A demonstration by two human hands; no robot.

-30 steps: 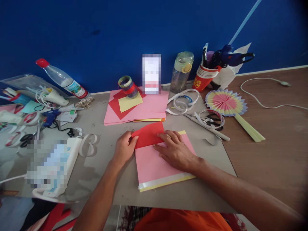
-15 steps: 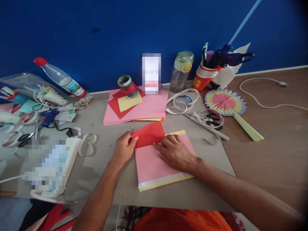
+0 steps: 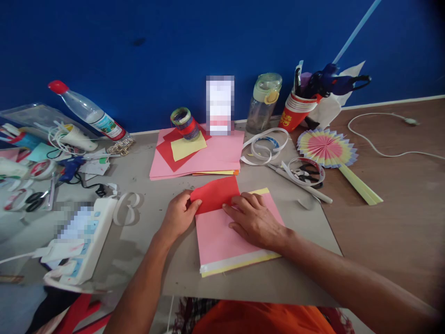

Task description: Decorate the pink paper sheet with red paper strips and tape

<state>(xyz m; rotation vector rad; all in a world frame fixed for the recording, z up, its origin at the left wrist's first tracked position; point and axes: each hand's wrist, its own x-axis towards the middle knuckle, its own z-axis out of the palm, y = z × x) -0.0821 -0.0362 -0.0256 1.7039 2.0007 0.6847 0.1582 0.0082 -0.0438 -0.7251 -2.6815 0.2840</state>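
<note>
A folded red paper (image 3: pixel 214 193) lies across the top of a pink sheet (image 3: pixel 222 241), which rests on a yellow sheet (image 3: pixel 239 266) with a white strip along its near edge. My left hand (image 3: pixel 178 217) pinches the red paper's left corner between thumb and fingers. My right hand (image 3: pixel 255 219) lies flat, fingertips pressing the red paper's lower edge onto the pink sheet. All of it sits on a grey board (image 3: pixel 278 278).
A stack of pink, red and yellow paper (image 3: pixel 208 157) with a tape roll (image 3: pixel 184 123) lies behind. A paper fan (image 3: pixel 327 148), scissors (image 3: pixel 308 171), a cup of tools (image 3: pixel 295 111), a water bottle (image 3: pixel 264 99), a white cable (image 3: pixel 382 148) stand right; glue gun (image 3: pixel 71 168), bottle (image 3: pixel 86 111), clutter left.
My right fingers have slid slightly along the red paper's lower edge. The left hand keeps its pinch on the corner.
</note>
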